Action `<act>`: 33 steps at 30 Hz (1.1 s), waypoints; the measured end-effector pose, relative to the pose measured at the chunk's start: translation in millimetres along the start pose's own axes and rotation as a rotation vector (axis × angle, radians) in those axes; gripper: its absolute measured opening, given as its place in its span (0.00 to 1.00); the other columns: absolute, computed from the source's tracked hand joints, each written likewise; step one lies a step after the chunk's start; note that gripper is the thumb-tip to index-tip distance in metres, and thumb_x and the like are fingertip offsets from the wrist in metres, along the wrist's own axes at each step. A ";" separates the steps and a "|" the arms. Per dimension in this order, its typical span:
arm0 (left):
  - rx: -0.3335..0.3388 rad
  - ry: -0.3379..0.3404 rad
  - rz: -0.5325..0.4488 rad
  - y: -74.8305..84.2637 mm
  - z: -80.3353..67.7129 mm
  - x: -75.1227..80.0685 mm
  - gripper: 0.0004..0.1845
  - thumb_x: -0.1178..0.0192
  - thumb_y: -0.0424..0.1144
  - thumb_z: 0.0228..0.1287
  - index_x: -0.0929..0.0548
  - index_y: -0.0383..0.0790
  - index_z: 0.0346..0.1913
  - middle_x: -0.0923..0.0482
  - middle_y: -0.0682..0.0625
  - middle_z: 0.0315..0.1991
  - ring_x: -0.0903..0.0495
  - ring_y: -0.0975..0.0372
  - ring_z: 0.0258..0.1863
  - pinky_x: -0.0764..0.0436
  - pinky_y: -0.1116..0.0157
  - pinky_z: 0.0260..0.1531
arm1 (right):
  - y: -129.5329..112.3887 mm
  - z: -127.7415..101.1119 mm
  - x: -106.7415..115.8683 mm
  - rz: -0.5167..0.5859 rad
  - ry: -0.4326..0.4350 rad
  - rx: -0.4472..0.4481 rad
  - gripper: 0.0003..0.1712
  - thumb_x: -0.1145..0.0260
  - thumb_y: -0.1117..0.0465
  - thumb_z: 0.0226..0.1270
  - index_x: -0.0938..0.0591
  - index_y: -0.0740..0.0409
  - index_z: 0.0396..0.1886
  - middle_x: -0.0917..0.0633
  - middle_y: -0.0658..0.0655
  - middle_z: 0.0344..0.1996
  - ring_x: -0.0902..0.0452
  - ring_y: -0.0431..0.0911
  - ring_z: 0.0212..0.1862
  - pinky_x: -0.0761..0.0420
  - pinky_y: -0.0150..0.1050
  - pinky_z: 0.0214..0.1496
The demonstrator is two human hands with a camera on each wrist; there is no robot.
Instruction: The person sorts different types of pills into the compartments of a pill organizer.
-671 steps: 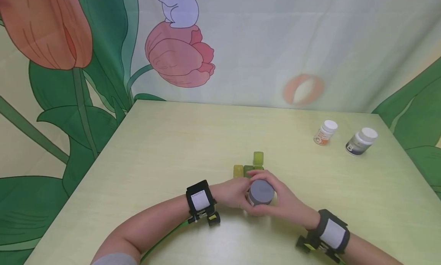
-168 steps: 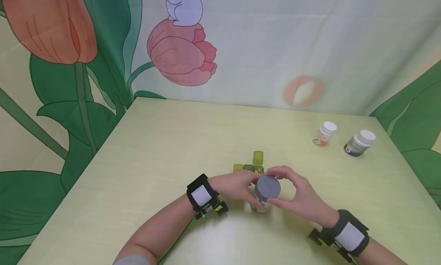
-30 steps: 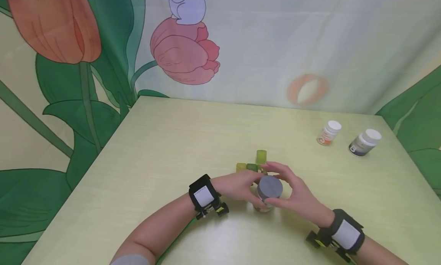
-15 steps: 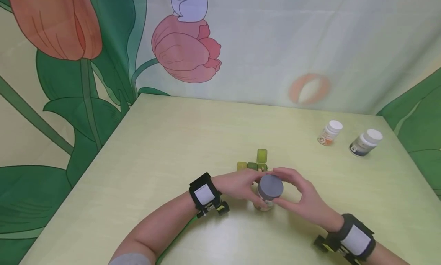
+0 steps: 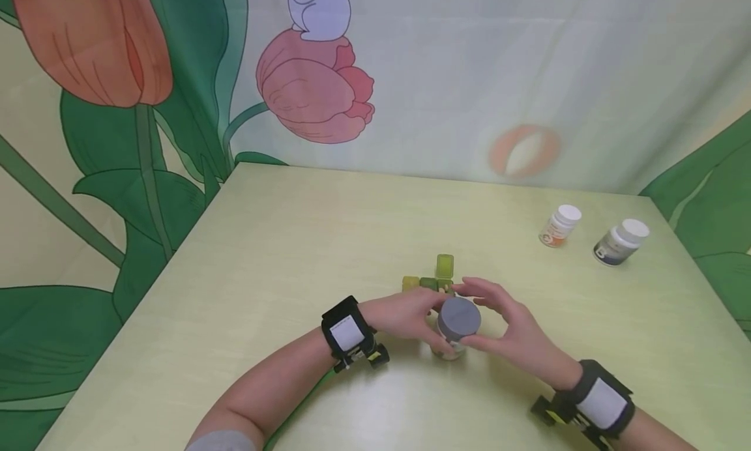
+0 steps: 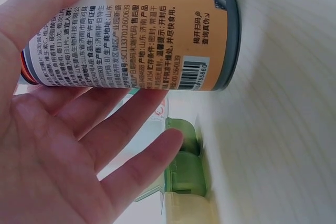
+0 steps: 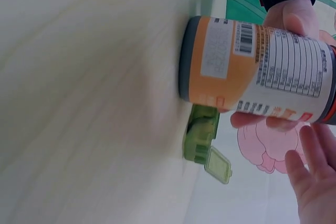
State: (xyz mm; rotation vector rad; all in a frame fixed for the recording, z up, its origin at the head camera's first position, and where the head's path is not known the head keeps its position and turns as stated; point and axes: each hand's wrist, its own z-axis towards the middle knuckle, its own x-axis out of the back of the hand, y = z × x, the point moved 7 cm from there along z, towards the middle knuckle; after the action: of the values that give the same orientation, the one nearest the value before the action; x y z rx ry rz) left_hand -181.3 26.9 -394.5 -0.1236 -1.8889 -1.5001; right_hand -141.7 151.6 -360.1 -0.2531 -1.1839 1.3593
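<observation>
since half a second before, the right hand [image 5: 509,327] had loosened off the grey lid [image 5: 460,317], fingers spread around it, while the left hand [image 5: 405,319] gripped the bottle [image 6: 131,35] standing on the counter [image 5: 281,255], lid still on, beside the pill box [image 5: 433,281].

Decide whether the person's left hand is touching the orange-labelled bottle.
Touching. The left wrist view shows the left hand with its thumb lying on the orange-labelled bottle and its fingers curled behind it.
</observation>
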 end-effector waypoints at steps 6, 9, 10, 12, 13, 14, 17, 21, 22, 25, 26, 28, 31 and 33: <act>0.007 0.011 -0.004 -0.3 1.3 0.4 0.31 0.26 0.46 0.53 0.24 0.43 0.58 0.20 0.60 0.50 0.26 0.72 0.52 0.29 0.69 0.53 | -1.6 0.2 -4.3 -0.012 0.000 0.055 0.53 0.21 0.76 0.41 0.36 0.65 0.69 0.19 0.60 0.56 0.26 0.40 0.59 0.31 0.32 0.60; -0.001 0.032 -0.006 0.2 0.7 1.9 0.29 0.25 0.45 0.52 0.24 0.43 0.57 0.20 0.61 0.49 0.25 0.72 0.51 0.28 0.68 0.53 | -1.6 0.3 -4.7 -0.008 0.031 0.065 0.52 0.21 0.76 0.38 0.34 0.66 0.67 0.19 0.60 0.54 0.26 0.40 0.58 0.31 0.31 0.61; -0.004 0.042 -0.002 0.5 0.2 2.6 0.29 0.25 0.44 0.52 0.24 0.43 0.56 0.20 0.61 0.48 0.25 0.72 0.51 0.28 0.68 0.53 | -1.7 0.6 -5.2 -0.001 0.039 0.066 0.51 0.20 0.76 0.38 0.33 0.66 0.66 0.19 0.61 0.53 0.26 0.40 0.58 0.31 0.31 0.61; -0.010 0.066 0.020 1.2 -1.3 4.1 0.29 0.25 0.44 0.52 0.24 0.44 0.56 0.20 0.61 0.47 0.24 0.72 0.50 0.27 0.69 0.52 | -2.1 1.9 -6.7 0.016 0.049 0.066 0.49 0.21 0.76 0.38 0.32 0.66 0.64 0.19 0.61 0.53 0.27 0.40 0.59 0.32 0.31 0.61; -0.010 0.077 0.030 1.7 -2.3 4.9 0.28 0.25 0.44 0.52 0.23 0.44 0.55 0.20 0.61 0.47 0.24 0.72 0.50 0.27 0.70 0.51 | -2.6 2.7 -7.4 0.022 0.054 0.069 0.48 0.21 0.76 0.38 0.32 0.67 0.64 0.19 0.61 0.53 0.27 0.40 0.59 0.32 0.31 0.62; -0.010 0.089 0.039 1.9 -3.4 5.5 0.29 0.25 0.44 0.51 0.24 0.44 0.56 0.20 0.61 0.46 0.24 0.72 0.50 0.27 0.70 0.51 | -2.9 3.6 -8.1 0.026 0.056 0.067 0.47 0.21 0.76 0.39 0.31 0.67 0.63 0.19 0.61 0.53 0.27 0.40 0.59 0.32 0.31 0.62; -0.012 0.120 0.043 2.8 -7.1 7.3 0.30 0.25 0.44 0.51 0.24 0.44 0.57 0.20 0.61 0.47 0.24 0.72 0.50 0.27 0.71 0.50 | -3.4 6.0 -9.9 0.021 0.058 0.058 0.46 0.21 0.76 0.40 0.31 0.66 0.63 0.19 0.61 0.53 0.27 0.40 0.59 0.32 0.31 0.62; -0.008 0.149 0.003 -1.9 -14.7 7.2 0.30 0.25 0.44 0.51 0.24 0.45 0.58 0.20 0.63 0.47 0.24 0.71 0.50 0.27 0.69 0.51 | -1.6 9.4 -15.0 0.015 0.005 0.030 0.47 0.22 0.73 0.45 0.33 0.63 0.67 0.20 0.58 0.55 0.27 0.42 0.59 0.30 0.34 0.61; 0.002 0.156 -0.012 -4.8 -18.3 6.9 0.31 0.24 0.45 0.51 0.24 0.46 0.58 0.20 0.63 0.47 0.24 0.71 0.50 0.27 0.68 0.52 | -0.5 10.1 -17.3 0.020 -0.019 0.021 0.46 0.22 0.71 0.47 0.34 0.62 0.68 0.20 0.57 0.56 0.27 0.43 0.59 0.30 0.36 0.61; 0.055 0.187 -0.044 -16.7 -32.9 8.1 0.30 0.25 0.48 0.51 0.23 0.50 0.58 0.21 0.64 0.47 0.24 0.70 0.51 0.27 0.64 0.53 | 4.7 10.1 -22.6 0.032 -0.083 -0.004 0.42 0.25 0.69 0.54 0.34 0.60 0.68 0.22 0.55 0.59 0.27 0.46 0.59 0.28 0.43 0.60; 0.082 0.202 -0.048 -21.4 -38.6 10.0 0.30 0.25 0.49 0.51 0.23 0.51 0.58 0.21 0.64 0.47 0.24 0.69 0.51 0.27 0.62 0.53 | 7.0 9.4 -22.7 0.027 -0.088 -0.008 0.40 0.26 0.68 0.56 0.33 0.59 0.67 0.22 0.55 0.59 0.27 0.46 0.58 0.27 0.45 0.59; 0.135 0.237 -0.045 -30.5 -50.7 16.9 0.32 0.25 0.50 0.50 0.24 0.52 0.59 0.21 0.64 0.48 0.24 0.69 0.51 0.27 0.59 0.54 | 11.4 8.0 -20.3 -0.002 -0.075 -0.014 0.33 0.28 0.69 0.59 0.29 0.59 0.64 0.21 0.55 0.56 0.25 0.48 0.55 0.25 0.46 0.55; 0.201 0.294 -0.017 -42.9 -67.7 34.7 0.33 0.25 0.50 0.50 0.24 0.51 0.60 0.20 0.63 0.48 0.24 0.67 0.52 0.28 0.57 0.55 | 17.7 6.3 -12.8 -0.048 -0.032 -0.024 0.25 0.31 0.70 0.61 0.25 0.59 0.58 0.18 0.55 0.50 0.22 0.48 0.50 0.23 0.43 0.52; 0.235 0.328 0.010 -50.6 -76.2 50.0 0.36 0.25 0.49 0.50 0.26 0.49 0.63 0.21 0.61 0.50 0.24 0.66 0.52 0.28 0.56 0.55 | 21.9 5.0 -7.4 -0.063 -0.011 -0.036 0.22 0.32 0.70 0.62 0.23 0.59 0.56 0.17 0.55 0.47 0.21 0.47 0.48 0.23 0.42 0.51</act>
State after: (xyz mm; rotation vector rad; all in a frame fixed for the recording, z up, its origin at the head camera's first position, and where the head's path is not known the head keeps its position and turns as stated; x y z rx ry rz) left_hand -207.5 -73.8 -401.4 0.2088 -1.7741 -1.1964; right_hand -157.3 149.2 -377.7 -0.2325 -1.2164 1.2870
